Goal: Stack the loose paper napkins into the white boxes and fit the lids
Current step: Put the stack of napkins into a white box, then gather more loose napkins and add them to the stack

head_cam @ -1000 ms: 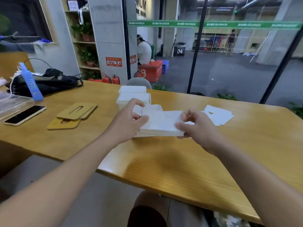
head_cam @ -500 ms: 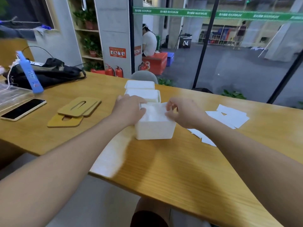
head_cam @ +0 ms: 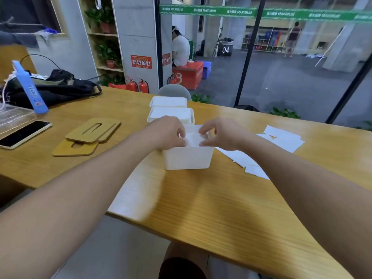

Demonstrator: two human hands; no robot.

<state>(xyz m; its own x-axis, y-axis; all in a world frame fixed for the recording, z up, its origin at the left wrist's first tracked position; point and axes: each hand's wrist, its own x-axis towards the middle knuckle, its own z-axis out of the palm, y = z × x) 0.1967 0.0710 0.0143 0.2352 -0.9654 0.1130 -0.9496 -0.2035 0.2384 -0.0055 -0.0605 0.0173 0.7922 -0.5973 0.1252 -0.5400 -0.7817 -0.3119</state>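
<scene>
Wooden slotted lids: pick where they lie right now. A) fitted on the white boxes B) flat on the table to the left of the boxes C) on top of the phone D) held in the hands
B: the two wooden slotted lids lie overlapped on the table, left of the white box that both hands work in.

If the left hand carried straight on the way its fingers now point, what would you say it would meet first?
Most likely the napkins in the near box: the left hand curls down over the box's left rim, fingertips already at the paper. Beyond that lies the right hand, though depth is hard to judge.
</scene>
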